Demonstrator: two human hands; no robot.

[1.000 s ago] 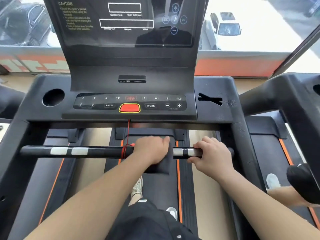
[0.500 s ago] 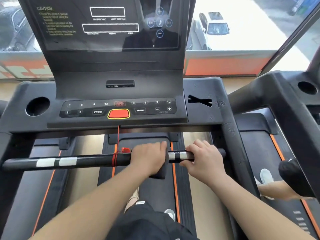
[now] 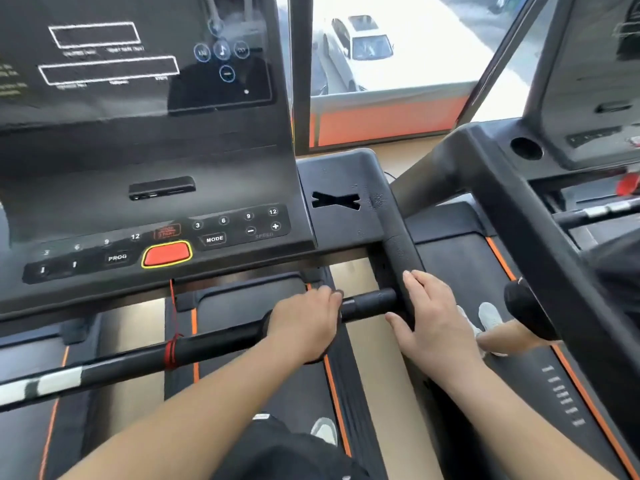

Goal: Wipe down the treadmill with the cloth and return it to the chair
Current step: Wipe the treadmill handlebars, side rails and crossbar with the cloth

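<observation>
A person stands on a treadmill [image 3: 341, 202] in a window-side gym, seen from above their own forearms. The left hand [image 3: 304, 323] is closed over the black crossbar [image 3: 207, 344] near its right end, fingers curled over the top and knuckles up. A dark cloth [image 3: 313, 359] shows only as a thin fold under the heel of that hand, pressed against the bar; how much of it is wrapped round the bar cannot be told. The right hand [image 3: 433, 320] lies flat on the treadmill's right side rail [image 3: 398, 244] where the crossbar joins it, fingers straight and together, thumb spread toward the bar's end and gripping nothing. A red safety cord [image 3: 172, 353] is wound round the crossbar left of the left hand and runs up to the console, where a red button [image 3: 167, 254] ringed in yellow sits among the number and MODE keys below the dark display panel [image 3: 138, 64]. On the next treadmill [image 3: 485, 174] to the right, another person's white shoes [image 3: 490, 317] stand on the belt — and beyond the glass, a white car [image 3: 363, 46] is parked in bright daylight.
</observation>
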